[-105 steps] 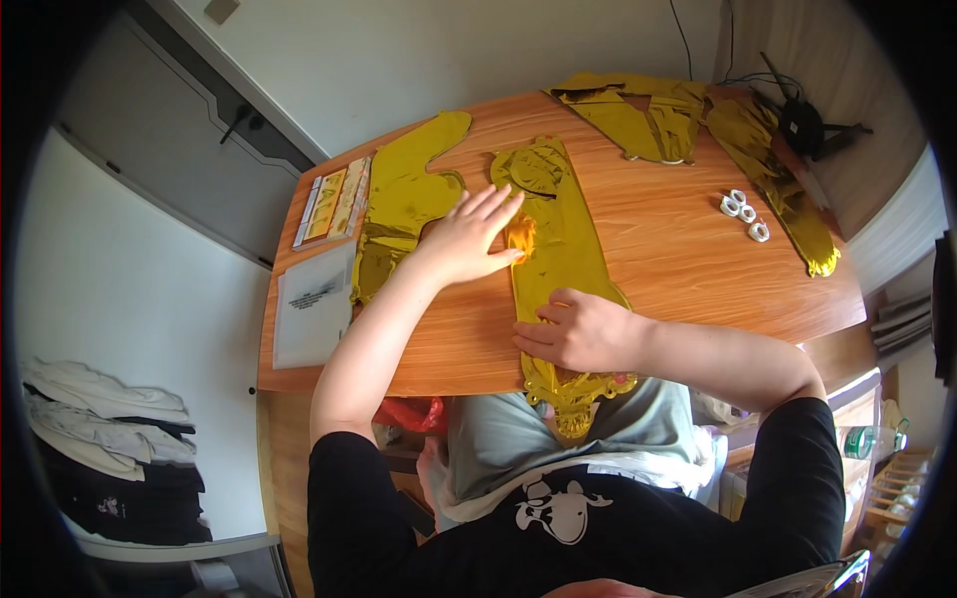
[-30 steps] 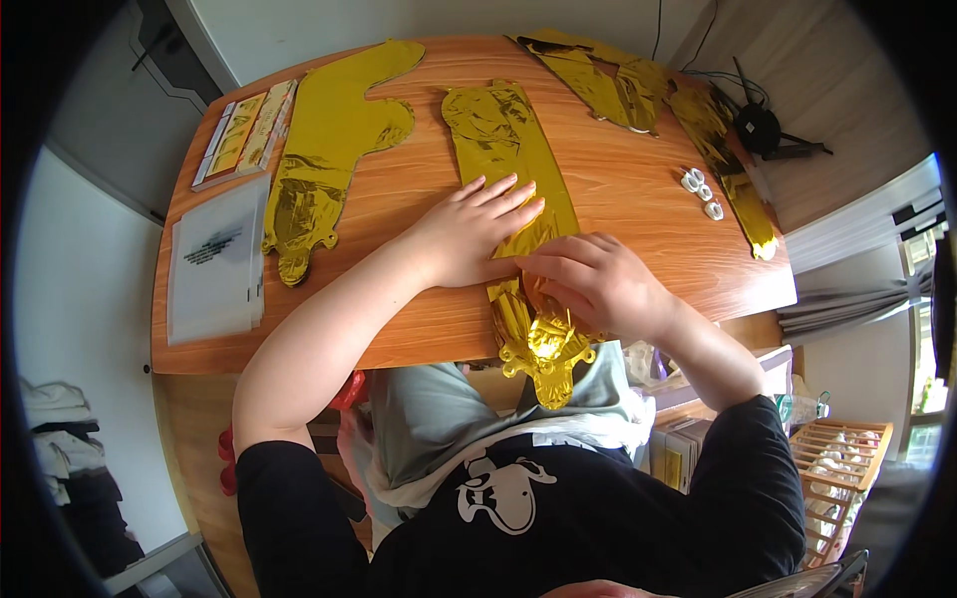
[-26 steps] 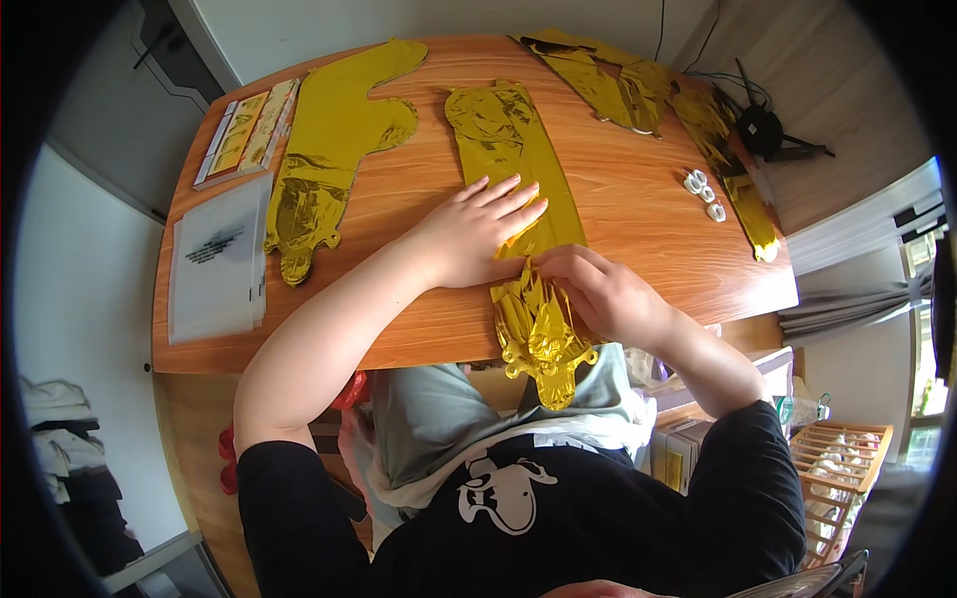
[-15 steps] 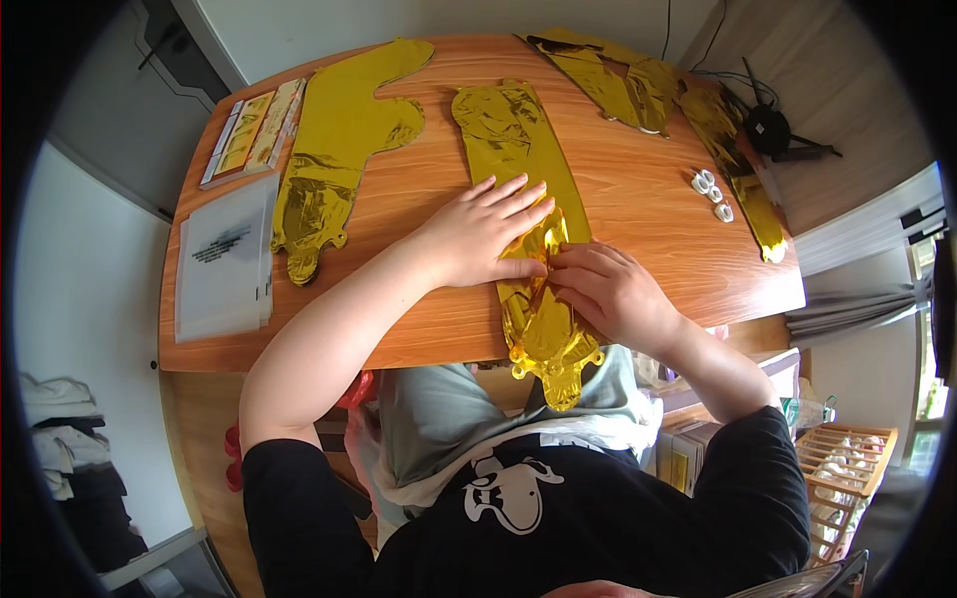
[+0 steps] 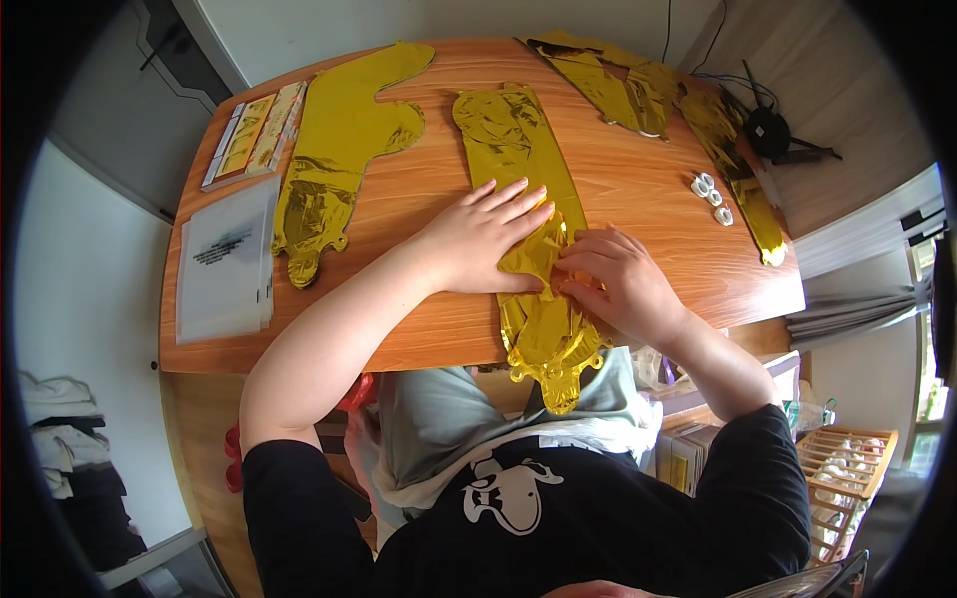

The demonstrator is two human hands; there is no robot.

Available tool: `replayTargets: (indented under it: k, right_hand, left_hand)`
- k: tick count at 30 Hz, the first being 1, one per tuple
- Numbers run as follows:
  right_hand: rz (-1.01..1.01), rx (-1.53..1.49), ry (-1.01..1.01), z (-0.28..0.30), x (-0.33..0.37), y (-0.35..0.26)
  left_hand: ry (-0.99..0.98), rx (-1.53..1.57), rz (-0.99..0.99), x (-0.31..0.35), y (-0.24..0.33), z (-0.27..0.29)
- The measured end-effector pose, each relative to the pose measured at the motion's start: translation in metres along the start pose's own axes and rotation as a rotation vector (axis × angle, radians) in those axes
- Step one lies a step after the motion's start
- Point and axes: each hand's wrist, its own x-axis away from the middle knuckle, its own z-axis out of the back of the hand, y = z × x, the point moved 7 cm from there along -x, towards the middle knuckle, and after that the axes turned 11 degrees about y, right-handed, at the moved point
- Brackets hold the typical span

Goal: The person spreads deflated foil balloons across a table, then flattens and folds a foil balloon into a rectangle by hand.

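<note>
A deflated gold foil balloon (image 5: 508, 149) lies lengthwise in front of me, its tabbed end hanging over the table's near edge above my lap. My left hand (image 5: 477, 241) rests flat across its middle, fingers spread and thumb stretched toward the right hand. My right hand (image 5: 626, 284) has its fingers curled at the balloon's right side, thumb and fingertips gathered on the foil by the left thumb. The foil between the hands is creased and shiny; the exact spot under the right fingertips is partly hidden.
Another flat gold balloon (image 5: 334, 130) lies on the left, beside a printed box (image 5: 254, 135) and clear plastic sleeves (image 5: 224, 264). More gold foil (image 5: 618, 80) spreads at the far right. Several small white rolls (image 5: 713, 196) and a black device (image 5: 768, 130) sit right.
My right fingers have shifted slightly right and lifted, the thumb showing more clearly. My left thumb has slid a little toward me; the left palm stays on the balloon.
</note>
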Motion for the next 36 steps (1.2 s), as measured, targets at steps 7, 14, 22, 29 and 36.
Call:
replayTargets:
  k: [7, 14, 22, 29, 36]
  right_hand:
    - [-0.058, 0.248, -0.133, 0.002, -0.005, 0.005]
    - [-0.047, 0.314, -0.234, -0.001, -0.010, 0.009]
    - [-0.060, 0.165, -0.189, 0.004, -0.001, 0.011]
    - [0.109, 0.113, -0.059, 0.021, -0.002, 0.028]
    - [0.184, 0.054, -0.007, 0.015, 0.002, 0.029]
  left_hand:
    - [-0.019, -0.009, 0.008, 0.001, 0.000, 0.000]
    - [-0.029, -0.018, 0.004, -0.001, 0.000, -0.001]
    - [-0.036, 0.037, 0.033, 0.000, 0.000, 0.002]
    - [-0.026, 0.023, 0.018, 0.000, -0.001, 0.000]
    - [0.021, 0.041, 0.017, 0.000, 0.000, 0.002]
